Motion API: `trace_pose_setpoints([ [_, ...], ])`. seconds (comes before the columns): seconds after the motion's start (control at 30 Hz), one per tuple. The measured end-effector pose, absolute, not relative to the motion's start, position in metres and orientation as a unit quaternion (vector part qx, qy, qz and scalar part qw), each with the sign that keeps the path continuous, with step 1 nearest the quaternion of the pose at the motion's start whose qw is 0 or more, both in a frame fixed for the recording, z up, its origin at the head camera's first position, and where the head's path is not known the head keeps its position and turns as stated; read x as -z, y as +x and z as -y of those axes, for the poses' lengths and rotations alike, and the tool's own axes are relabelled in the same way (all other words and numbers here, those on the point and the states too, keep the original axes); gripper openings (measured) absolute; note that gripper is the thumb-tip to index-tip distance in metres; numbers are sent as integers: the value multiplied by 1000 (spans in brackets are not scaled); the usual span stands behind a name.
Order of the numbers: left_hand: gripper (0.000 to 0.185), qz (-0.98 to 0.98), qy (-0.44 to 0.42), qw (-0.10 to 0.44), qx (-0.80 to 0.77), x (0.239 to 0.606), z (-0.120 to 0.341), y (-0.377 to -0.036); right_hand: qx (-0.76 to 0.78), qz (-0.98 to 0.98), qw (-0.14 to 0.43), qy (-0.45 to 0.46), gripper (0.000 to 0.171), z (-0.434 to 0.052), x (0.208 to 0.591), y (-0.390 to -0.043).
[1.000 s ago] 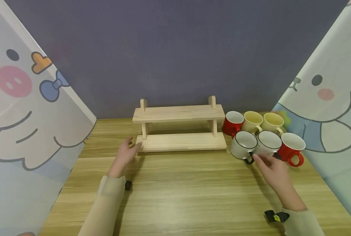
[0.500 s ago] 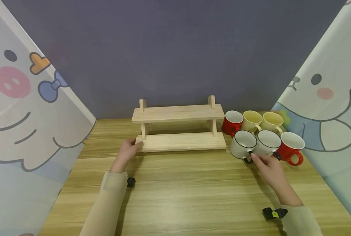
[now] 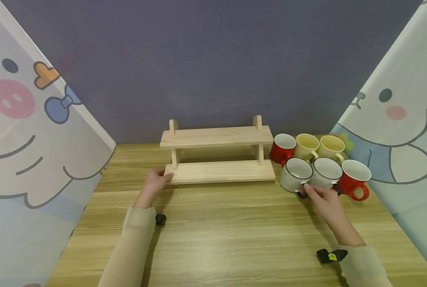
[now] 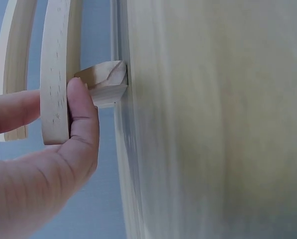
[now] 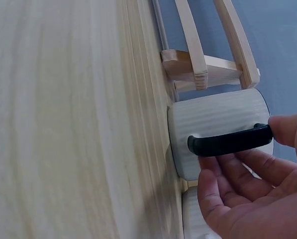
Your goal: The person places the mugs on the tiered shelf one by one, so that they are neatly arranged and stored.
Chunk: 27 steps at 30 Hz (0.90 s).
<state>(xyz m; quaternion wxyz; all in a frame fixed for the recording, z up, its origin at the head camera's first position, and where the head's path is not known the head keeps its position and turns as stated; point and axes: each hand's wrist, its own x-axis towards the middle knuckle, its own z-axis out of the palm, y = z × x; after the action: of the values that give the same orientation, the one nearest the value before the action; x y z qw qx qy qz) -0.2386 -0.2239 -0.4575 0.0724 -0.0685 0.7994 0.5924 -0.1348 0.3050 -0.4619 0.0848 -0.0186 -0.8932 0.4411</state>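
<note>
A two-tier wooden shelf (image 3: 217,171) stands against the back panel. My left hand (image 3: 152,187) is at its left end, pinching the lower board (image 4: 54,99) between thumb and fingers in the left wrist view. At the right, my right hand (image 3: 327,205) holds the black handle (image 5: 230,143) of a white mug (image 3: 293,181) with a dark rim. The thumb lies at the handle's upper end and the fingers curl in behind it. This mug is upright, the front-left one of its group, close to the shelf's right end.
Beside it stands a second white mug (image 3: 326,169), partly behind my right hand, then a red mug (image 3: 351,179). Another red mug (image 3: 281,153) and two yellow mugs (image 3: 304,149) form the back row. Cartoon-printed side panels (image 3: 407,123) flank the wooden table (image 3: 213,239).
My left hand has closed from spread fingers onto the shelf's lower board. The right thumb has moved slightly left onto the mug's handle. The mugs look unmoved.
</note>
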Motion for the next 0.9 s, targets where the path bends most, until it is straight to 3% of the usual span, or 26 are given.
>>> trace_pose_setpoints([
  [0.3, 51, -792, -57, 79, -602, 459, 228, -238, -565, 822, 62, 13, 46, -301, 466, -136],
  [0.67, 55, -776, -46, 104, -620, 458, 235, -241, -647, 757, 88, -2, 42, -296, 475, -136],
  [0.9, 56, -768, -48, 114, -628, 452, 233, -240, -746, 658, 94, 20, 30, -291, 470, -131],
])
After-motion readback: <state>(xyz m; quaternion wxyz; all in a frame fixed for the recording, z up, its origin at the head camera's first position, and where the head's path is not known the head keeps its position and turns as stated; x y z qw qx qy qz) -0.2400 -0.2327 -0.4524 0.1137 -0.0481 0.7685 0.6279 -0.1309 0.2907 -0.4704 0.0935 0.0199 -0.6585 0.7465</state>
